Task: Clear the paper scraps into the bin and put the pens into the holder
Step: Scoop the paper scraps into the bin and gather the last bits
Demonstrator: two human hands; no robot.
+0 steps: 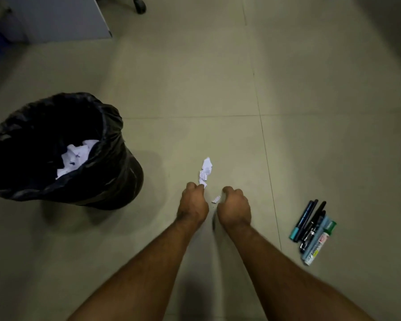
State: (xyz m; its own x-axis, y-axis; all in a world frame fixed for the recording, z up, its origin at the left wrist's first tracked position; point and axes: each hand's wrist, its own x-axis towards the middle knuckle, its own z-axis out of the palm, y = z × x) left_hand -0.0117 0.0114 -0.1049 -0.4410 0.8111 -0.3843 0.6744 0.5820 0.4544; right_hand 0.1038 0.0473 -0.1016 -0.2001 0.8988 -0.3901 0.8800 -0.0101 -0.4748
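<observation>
A crumpled white paper scrap with faint printed lines, too small to read, lies on the tiled floor just above the middle of the view. The left hand is curled nearly closed and pinches the scrap's lower end between its fingertips. A smaller scrap sits at the right hand, which is also curled tight; whether it actually grips that piece I cannot tell.

At 9 o'clock from the hands stands the bin, lined with a black bag, with white paper already inside. At 3 o'clock, well apart from the hands, about 5 pens lie side by side on the floor: a teal-capped one, dark ones, and a pale marker with a green cap whose label seems to read "Whiteboard".

At 11 o'clock, far off, are a grey panel and a chair caster.
</observation>
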